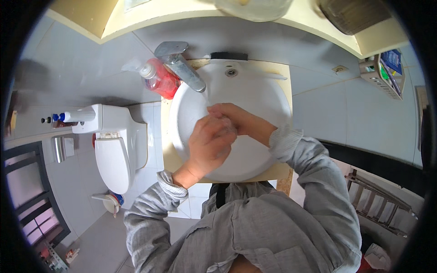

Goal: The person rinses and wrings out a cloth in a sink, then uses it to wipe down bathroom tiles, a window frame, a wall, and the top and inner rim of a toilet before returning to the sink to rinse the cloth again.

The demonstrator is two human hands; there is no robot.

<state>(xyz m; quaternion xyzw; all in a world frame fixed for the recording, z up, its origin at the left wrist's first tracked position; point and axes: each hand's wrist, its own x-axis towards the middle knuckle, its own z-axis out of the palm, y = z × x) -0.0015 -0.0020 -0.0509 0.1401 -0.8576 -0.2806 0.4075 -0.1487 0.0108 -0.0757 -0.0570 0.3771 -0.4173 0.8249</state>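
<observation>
Over the white oval washbasin [250,160], my left hand [210,142] and my right hand [236,119] are pressed together. The left hand's fingers are curled against the right hand, and the right hand bends over and around the left hand's fingers. Their touching surfaces are partly hidden. Just beyond them is the spout of a metal faucet [187,73]; a faint streak below its tip looks like running water. Left of the faucet stands a clear bottle of red liquid [162,82] with a pump top. The grey sleeves are pushed up off both wrists.
A pale yellow shelf [191,22] juts out above the basin, with containers on it. To the left is a white toilet [113,159]. A wall basket [383,75] hangs at the far right, and a metal ladder [380,200] lies at the lower right.
</observation>
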